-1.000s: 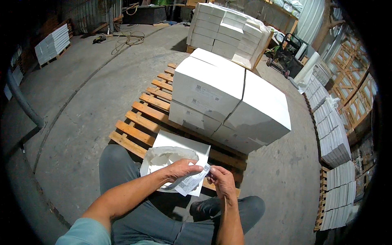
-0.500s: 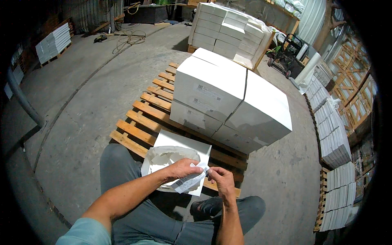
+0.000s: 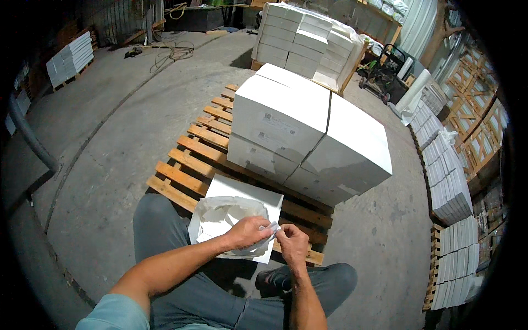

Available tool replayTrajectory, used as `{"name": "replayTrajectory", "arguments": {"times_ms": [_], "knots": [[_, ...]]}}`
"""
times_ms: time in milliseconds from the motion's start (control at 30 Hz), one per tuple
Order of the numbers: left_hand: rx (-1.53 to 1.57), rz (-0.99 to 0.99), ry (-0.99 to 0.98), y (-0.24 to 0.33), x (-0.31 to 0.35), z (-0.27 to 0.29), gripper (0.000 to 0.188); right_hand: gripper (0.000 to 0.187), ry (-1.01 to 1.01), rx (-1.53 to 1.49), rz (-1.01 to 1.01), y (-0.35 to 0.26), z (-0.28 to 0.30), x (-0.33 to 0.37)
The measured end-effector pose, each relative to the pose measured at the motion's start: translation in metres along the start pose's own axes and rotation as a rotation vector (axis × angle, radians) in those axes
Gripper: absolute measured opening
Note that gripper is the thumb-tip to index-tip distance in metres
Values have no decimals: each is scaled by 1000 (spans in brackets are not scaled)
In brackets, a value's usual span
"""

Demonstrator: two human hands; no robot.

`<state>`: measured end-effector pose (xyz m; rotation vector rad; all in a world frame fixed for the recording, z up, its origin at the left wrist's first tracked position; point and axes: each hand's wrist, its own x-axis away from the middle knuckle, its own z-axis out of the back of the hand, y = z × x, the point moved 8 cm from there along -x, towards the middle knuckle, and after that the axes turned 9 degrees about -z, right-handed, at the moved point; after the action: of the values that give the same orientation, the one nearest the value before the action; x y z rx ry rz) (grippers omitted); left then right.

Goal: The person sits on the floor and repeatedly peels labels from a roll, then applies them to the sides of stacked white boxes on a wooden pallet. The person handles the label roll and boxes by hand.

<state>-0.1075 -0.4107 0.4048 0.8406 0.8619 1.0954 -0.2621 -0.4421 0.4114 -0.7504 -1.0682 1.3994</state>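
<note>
Between my two hands is a small white paper label (image 3: pixel 273 226), now mostly hidden by the fingers. My left hand (image 3: pixel 247 232) is closed on it with thumb and fingers. My right hand (image 3: pixel 292 241) pinches the label's right end. Just below my left hand sits a plastic-lined container (image 3: pixel 203 208) with white paper pieces (image 3: pixel 223 218) in it. A flat white board (image 3: pixel 242 187) lies under the container, on the near end of a wooden pallet (image 3: pixel 177 175).
Large white boxes (image 3: pixel 286 110) with small labels stand stacked on the pallet. Behind them is a wrapped stack of white blocks (image 3: pixel 294 41). Stacked white slabs (image 3: pixel 448 184) line the right side. A black hand cart (image 3: pixel 385 74) stands at the back right; a coiled hose (image 3: pixel 173 54) lies back left.
The label hung down below my left hand with its printed side showing; now it is drawn up and bunched between the fingers. My right hand has shifted slightly left.
</note>
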Motion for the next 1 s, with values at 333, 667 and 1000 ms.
{"name": "replayTrajectory", "arguments": {"times_ms": [333, 667, 1000], "knots": [[112, 86, -6, -3, 1, 2, 36, 19, -14, -86, -71, 4, -3, 0], [400, 374, 36, -38, 6, 4, 37, 18, 11, -178, 73, -17, -1, 9], [162, 241, -95, 0, 4, 5, 42, 23, -156, -298, -206, 15, -5, -2]]}}
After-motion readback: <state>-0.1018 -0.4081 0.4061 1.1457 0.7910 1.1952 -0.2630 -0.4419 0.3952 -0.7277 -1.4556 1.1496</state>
